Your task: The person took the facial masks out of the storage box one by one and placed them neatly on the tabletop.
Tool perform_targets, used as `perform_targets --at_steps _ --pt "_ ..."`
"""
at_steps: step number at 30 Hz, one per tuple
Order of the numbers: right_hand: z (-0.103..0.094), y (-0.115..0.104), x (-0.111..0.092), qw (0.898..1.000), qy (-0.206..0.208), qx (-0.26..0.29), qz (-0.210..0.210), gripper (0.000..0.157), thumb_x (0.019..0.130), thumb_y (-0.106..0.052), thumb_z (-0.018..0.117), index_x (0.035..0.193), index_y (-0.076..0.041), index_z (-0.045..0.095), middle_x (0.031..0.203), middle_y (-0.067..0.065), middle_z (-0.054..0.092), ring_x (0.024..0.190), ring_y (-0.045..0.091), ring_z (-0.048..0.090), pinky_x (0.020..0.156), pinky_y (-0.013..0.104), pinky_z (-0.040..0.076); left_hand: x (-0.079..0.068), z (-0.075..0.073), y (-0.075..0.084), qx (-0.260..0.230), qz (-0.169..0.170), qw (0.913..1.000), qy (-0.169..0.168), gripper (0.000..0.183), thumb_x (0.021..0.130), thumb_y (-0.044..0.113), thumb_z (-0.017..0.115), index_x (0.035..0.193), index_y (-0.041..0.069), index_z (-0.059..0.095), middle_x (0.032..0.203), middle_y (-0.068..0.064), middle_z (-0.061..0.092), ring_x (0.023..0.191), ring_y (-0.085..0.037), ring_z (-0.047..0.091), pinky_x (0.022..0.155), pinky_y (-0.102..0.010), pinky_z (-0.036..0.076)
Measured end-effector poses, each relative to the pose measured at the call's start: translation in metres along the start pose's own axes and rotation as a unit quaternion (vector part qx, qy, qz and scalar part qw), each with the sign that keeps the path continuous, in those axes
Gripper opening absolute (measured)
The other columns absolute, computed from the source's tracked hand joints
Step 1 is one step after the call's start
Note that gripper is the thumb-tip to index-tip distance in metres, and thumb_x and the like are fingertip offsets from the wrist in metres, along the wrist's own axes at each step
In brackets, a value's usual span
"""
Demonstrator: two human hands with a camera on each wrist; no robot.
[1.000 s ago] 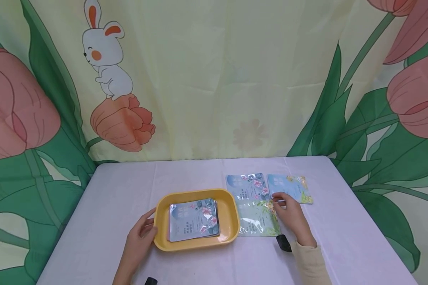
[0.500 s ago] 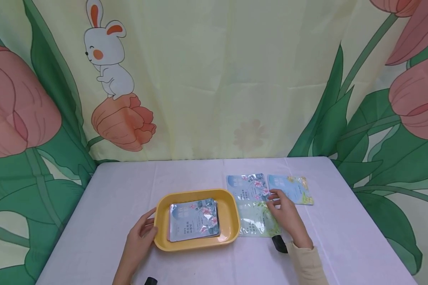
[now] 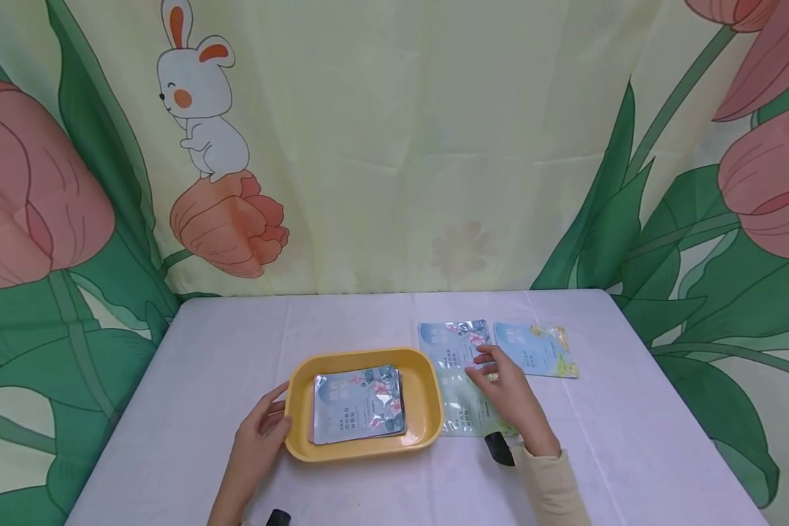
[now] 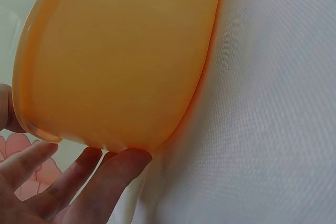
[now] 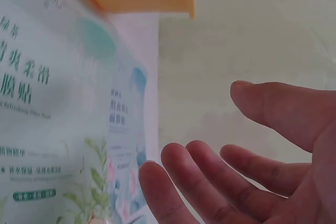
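Observation:
My left hand [image 3: 258, 437] holds the left end of a yellow tray [image 3: 429, 416]. In the left wrist view, its fingertips touch the tray's end wall, with one digit up at the rim. A small pile of sheet mask packets [image 3: 348, 409] lies in the tray, a blue one with pink flowers on top. Over a green mask packet [image 3: 459, 413] on the table, my right hand [image 3: 509, 391] hovers with loosely bent fingers and nothing between them. The right wrist view shows its thumb well apart from the fingertips.
A blue floral packet [image 3: 443, 340] lies behind the green one. To its right is a light blue packet [image 3: 529, 347] with yellow print. A white cloth covers the table [image 3: 237, 336], and a printed curtain [image 3: 368, 183] hangs behind.
My right hand has moved left, from the right edge of the packets to over the green one. The left hand and tray stay in place.

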State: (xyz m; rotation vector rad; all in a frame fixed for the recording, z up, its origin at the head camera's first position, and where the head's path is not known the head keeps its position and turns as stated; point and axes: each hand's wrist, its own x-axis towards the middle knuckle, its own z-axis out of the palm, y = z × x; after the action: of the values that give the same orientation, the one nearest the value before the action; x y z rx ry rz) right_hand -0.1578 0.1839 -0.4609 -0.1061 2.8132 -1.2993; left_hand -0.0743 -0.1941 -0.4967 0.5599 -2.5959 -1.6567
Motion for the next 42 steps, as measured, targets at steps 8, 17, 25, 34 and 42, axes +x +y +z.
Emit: perform_targets --at_steps 8,17,25,34,42 --pt "0.009 -0.013 -0.001 1.000 -0.006 0.004 -0.010 0.052 0.092 -0.019 0.069 0.137 -0.003 0.049 0.124 0.017 0.062 0.108 0.029 0.062 0.094 0.045 0.057 0.001 0.000 0.000 -0.008 0.006 0.9999 -0.003 0.053 0.091 0.014 0.058 0.143 0.024 0.051 0.128 -0.015 0.061 0.119 -0.031 0.061 0.092 -0.032 0.058" --pt "0.021 -0.027 -0.003 1.000 -0.003 0.015 -0.026 0.049 0.091 -0.020 0.071 0.133 -0.003 0.053 0.120 0.014 0.064 0.104 0.026 0.063 0.088 0.041 0.059 -0.001 0.000 0.000 -0.008 0.003 1.0000 -0.004 0.054 0.091 0.014 0.057 0.143 0.024 0.050 0.128 -0.014 0.061 0.120 -0.029 0.060 0.095 -0.033 0.057" --pt "0.032 -0.038 -0.004 0.999 0.006 0.017 -0.029 0.045 0.089 -0.020 0.073 0.129 -0.006 0.056 0.115 0.011 0.065 0.100 0.023 0.063 0.085 0.038 0.061 -0.002 0.000 0.001 -0.007 0.004 1.0000 -0.003 0.054 0.091 0.013 0.057 0.143 0.024 0.051 0.128 -0.015 0.061 0.120 -0.030 0.060 0.095 -0.033 0.056" --pt "0.042 -0.047 -0.006 0.997 0.004 0.028 -0.069 0.040 0.088 -0.013 0.073 0.124 -0.004 0.059 0.110 0.011 0.066 0.094 0.020 0.064 0.081 0.035 0.061 -0.002 0.001 0.000 -0.003 0.003 1.0000 -0.001 0.054 0.091 0.013 0.057 0.144 0.024 0.051 0.128 -0.014 0.061 0.120 -0.029 0.060 0.100 -0.036 0.054" --pt "0.048 -0.056 -0.007 0.996 -0.021 0.048 -0.075 0.041 0.088 -0.010 0.072 0.126 0.000 0.058 0.114 0.017 0.064 0.097 0.023 0.064 0.085 0.041 0.060 -0.001 0.000 -0.001 -0.001 0.006 1.0000 -0.003 0.054 0.092 0.013 0.056 0.144 0.024 0.050 0.129 -0.014 0.061 0.120 -0.028 0.059 0.104 -0.038 0.051"
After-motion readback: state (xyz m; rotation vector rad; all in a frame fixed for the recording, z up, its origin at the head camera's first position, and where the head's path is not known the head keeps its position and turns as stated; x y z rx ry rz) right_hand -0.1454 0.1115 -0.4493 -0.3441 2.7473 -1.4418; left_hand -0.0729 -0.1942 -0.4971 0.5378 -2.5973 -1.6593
